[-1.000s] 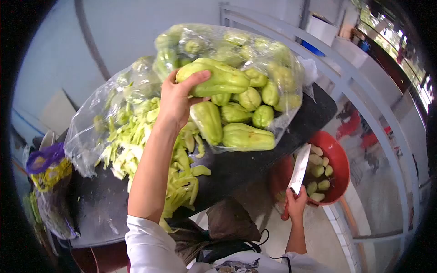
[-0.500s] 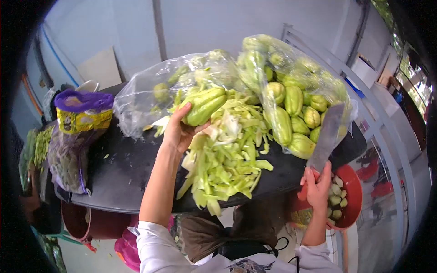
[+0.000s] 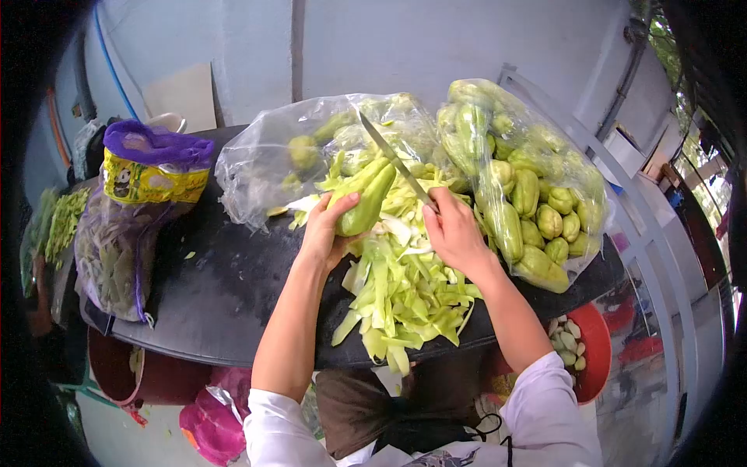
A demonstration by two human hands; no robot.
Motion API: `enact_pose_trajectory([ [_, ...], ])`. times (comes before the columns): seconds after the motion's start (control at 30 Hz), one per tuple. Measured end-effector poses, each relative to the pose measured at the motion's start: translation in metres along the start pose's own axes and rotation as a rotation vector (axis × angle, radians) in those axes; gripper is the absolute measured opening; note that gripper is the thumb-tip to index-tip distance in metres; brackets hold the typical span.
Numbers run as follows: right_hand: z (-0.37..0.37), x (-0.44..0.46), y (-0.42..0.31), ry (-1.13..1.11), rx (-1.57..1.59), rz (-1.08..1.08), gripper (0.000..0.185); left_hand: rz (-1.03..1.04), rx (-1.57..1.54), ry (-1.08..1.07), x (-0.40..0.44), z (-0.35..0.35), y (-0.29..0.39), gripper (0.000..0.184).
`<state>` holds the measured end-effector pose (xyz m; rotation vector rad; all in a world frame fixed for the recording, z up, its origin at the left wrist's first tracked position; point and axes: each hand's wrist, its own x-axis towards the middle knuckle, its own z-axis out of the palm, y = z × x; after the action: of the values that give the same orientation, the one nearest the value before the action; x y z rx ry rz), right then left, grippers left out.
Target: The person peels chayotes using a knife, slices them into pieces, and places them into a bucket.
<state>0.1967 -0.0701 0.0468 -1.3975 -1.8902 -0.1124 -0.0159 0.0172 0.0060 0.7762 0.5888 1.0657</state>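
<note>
My left hand [image 3: 325, 226] is closed round the lower end of a green chayote [image 3: 366, 201], held tilted above the table. In my right hand [image 3: 457, 233] is the handle of a large knife [image 3: 395, 162], its blade slanting up and left beside the chayote. Whether the edge touches the skin I cannot tell. Below both hands spreads a heap of pale green peelings [image 3: 397, 300]. Behind it lies a clear plastic bag [image 3: 257, 167] with some chayotes inside, and a fuller bag of chayotes [image 3: 537, 198] stands to the right.
The black table [image 3: 226, 303] carries a purple mesh sack [image 3: 124, 249] at its left. Under the right edge stands a red bucket [image 3: 597, 350] with pale pieces in it. A dark red bin [image 3: 117, 373] and a pink bag [image 3: 214, 428] are below left. Grey metal rails [image 3: 646, 233] rise at right.
My right hand has brought the knife from the right side over to the chayote. The chayote in my left hand has turned more upright. The view has shifted slightly.
</note>
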Motion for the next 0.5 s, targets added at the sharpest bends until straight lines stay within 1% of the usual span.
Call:
enact_pose_trajectory([
  [0.07, 0.003, 0.008, 0.0, -0.008, 0.051, 0.016, 0.015, 0.025, 0.046, -0.04, 0.0, 0.0, 0.002, 0.049],
  [0.13, 0.006, 0.018, 0.001, -0.025, 0.111, 0.028, 0.015, 0.112, 0.04, -0.092, 0.001, -0.005, 0.004, 0.056],
  [0.2, 0.009, 0.026, 0.002, 0.021, -0.049, -0.039, 0.016, 0.133, 0.071, -0.07, 0.005, -0.01, 0.004, 0.059],
  [0.23, 0.012, 0.028, 0.003, 0.019, -0.045, -0.036, 0.016, 0.155, 0.1, -0.054, 0.006, -0.011, 0.004, 0.063],
  [0.27, 0.014, 0.029, 0.004, 0.014, -0.055, -0.057, 0.015, 0.152, 0.101, -0.052, 0.006, -0.011, 0.004, 0.063],
  [0.3, 0.015, 0.031, 0.005, 0.01, -0.067, -0.079, 0.015, 0.188, 0.168, -0.02, 0.004, -0.007, 0.006, 0.062],
  [0.43, 0.018, 0.03, 0.005, -0.021, -0.085, -0.055, 0.018, 0.276, 0.32, 0.057, 0.007, -0.008, 0.005, 0.062],
  [0.5, 0.024, 0.03, 0.012, -0.017, -0.108, -0.071, 0.019, 0.295, 0.335, 0.049, 0.004, -0.005, 0.004, 0.061],
])
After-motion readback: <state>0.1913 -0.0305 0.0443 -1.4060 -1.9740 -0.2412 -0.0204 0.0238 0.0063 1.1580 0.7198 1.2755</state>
